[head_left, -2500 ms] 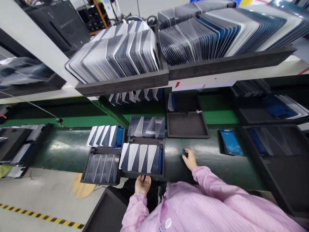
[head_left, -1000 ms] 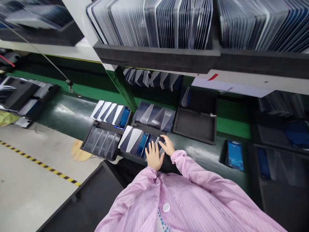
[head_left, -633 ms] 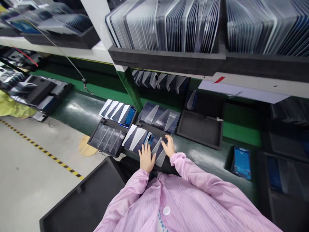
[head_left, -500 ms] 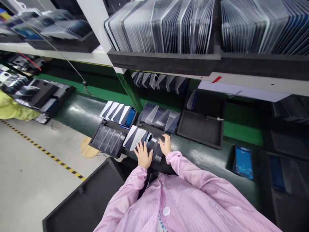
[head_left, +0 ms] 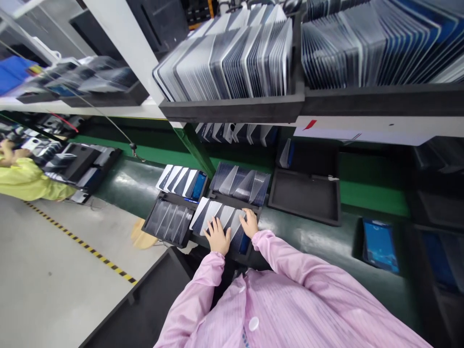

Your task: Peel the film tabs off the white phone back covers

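Observation:
My left hand (head_left: pixel 218 237) lies with spread fingers on the near edge of a row of thin phone-sized panels (head_left: pixel 212 210) in a black tray. At the right end of the same row, my right hand (head_left: pixel 249 223) rests with its fingers apart, touching the panels. White, grey and dark blue panels lean on one another there. To the left is a tray of dark clear panels (head_left: pixel 168 221). Behind it lie white-edged panels (head_left: pixel 178 180) with a blue one at the end. Another slanted row of dark panels (head_left: pixel 239 182) stands behind my hands.
An empty-looking black tray (head_left: pixel 305 197) lies to the right, with a blue-screened panel (head_left: pixel 380 245) beyond it. Full trays (head_left: pixel 232 110) stand on the shelf above. A hook (head_left: pixel 133 147) hangs at left. A person in a yellow sleeve (head_left: pixel 32 179) is far left.
The view has shifted, so the shelf and trays sit lower. Under my hands the panels now spread further right, covering the part where clear dark ones showed. Both hands remain on the row.

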A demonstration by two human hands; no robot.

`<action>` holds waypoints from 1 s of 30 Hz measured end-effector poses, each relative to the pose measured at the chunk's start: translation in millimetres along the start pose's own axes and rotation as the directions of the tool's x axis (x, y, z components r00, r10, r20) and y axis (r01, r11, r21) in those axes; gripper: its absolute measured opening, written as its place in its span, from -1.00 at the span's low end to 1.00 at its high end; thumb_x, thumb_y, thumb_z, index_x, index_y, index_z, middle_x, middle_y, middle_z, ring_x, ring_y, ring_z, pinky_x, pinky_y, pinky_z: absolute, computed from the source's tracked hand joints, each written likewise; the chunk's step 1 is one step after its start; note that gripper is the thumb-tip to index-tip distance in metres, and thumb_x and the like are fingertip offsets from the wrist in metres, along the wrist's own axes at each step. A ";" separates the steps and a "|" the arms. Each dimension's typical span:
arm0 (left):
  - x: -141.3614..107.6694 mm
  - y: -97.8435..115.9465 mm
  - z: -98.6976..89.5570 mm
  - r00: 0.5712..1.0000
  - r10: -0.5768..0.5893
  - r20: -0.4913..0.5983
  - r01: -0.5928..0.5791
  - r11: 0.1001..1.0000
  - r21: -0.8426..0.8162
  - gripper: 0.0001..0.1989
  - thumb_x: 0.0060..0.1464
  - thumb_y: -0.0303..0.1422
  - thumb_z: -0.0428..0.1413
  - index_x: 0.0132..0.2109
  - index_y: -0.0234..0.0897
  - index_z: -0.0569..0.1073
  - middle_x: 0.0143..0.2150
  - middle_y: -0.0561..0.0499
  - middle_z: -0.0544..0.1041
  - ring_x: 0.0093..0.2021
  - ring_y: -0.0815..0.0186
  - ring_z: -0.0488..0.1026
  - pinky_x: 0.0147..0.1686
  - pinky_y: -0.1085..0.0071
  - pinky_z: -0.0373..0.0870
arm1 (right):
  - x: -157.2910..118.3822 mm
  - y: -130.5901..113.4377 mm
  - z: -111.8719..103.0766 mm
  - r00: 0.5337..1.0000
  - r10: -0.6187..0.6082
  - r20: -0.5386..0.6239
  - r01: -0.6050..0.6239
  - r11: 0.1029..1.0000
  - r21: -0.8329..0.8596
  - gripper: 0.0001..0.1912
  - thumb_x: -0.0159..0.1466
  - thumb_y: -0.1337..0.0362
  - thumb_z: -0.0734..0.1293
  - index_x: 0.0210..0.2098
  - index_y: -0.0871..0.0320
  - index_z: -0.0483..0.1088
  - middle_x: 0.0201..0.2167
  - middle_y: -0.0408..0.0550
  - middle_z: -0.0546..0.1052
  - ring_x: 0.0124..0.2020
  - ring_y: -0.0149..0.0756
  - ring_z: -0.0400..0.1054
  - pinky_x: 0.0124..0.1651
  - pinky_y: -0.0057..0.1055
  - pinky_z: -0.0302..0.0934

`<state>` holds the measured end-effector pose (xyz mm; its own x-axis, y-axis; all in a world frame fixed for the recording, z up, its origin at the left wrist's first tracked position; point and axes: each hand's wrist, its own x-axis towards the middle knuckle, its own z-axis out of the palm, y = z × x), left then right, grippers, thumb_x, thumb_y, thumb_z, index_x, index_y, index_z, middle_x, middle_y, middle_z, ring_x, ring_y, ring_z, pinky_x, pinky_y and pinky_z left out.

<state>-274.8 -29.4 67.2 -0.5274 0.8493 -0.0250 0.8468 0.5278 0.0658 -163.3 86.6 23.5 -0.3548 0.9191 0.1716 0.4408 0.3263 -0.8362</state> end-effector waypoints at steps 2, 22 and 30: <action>1.6 7.8 1.1 1.000 -0.020 -0.015 0.020 1.000 0.013 -0.24 0.24 0.00 -0.11 0.33 -0.58 0.09 0.38 -0.33 -0.07 0.34 -0.25 -0.14 0.19 -0.20 -0.03 | -0.2 -0.3 0.3 1.000 0.002 -0.001 -0.002 1.000 -0.003 -0.63 0.27 0.17 0.16 -0.02 0.25 0.30 -0.04 0.15 0.42 0.04 -0.06 0.26 0.13 -0.05 0.09; -7.9 21.9 12.6 0.982 0.034 -0.185 -0.023 0.998 0.062 -0.21 0.22 0.01 -0.14 0.29 -0.67 0.13 0.35 -0.46 -0.04 0.33 -0.27 -0.13 0.16 -0.25 -0.07 | -7.4 -7.3 -8.8 1.000 -0.020 0.013 0.020 1.000 -0.024 -0.69 0.26 0.26 0.18 -0.03 0.23 0.31 -0.06 0.10 0.43 0.01 -0.14 0.27 0.09 -0.15 0.13; 2.7 20.4 1.2 0.996 -0.002 -0.084 -0.002 0.999 -0.048 -0.20 0.22 0.03 -0.11 0.33 -0.59 0.09 0.37 -0.35 -0.07 0.35 -0.16 -0.16 0.21 -0.21 -0.11 | 3.1 2.0 -6.6 0.999 -0.040 0.016 0.040 0.998 -0.037 -0.63 0.26 0.13 0.15 -0.06 0.23 0.32 -0.07 0.14 0.43 0.02 -0.12 0.27 0.12 -0.10 0.13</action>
<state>-258.9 -16.3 67.3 -0.5330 0.8441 0.0588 0.8436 0.5248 0.1140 -158.1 91.6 25.7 -0.3855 0.9016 0.1963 0.4562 0.3712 -0.8088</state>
